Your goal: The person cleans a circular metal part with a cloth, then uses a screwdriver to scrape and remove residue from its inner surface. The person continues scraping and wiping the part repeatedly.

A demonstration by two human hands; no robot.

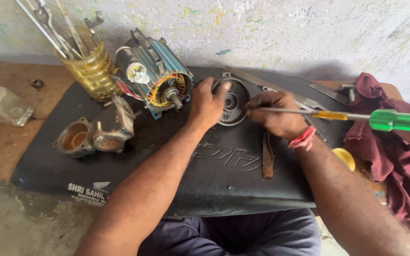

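1. Left hand [207,105] clamps over the near-left rim of the round dark grey metal end cover [232,102], fingers curled on its edge, pinning it flat on the black padded mat [224,175] that covers the table.
2. Right hand [278,114] grips the long screwdriver with the translucent green and yellow handle [357,116] around its steel shaft, and the tip points at the cover's right edge; whether it touches is hidden behind the fingers.
3. Progress, as I read it: the strip-down looks well along. The blue-cased electric motor body with copper windings and a bare shaft [155,73] lies separate, just left of the cover, open end facing us.
4. Two rusty cast pump housing pieces [96,137] sit well apart on the mat's left side, already off.
5. What appears left is the work on the cover itself.
6. That cover looks greasy and worn, with a bearing seat at its centre and a lug at the top.
7. A yellowish ribbed jar of spanners [88,66] stands behind; a maroon rag [395,156] lies right.
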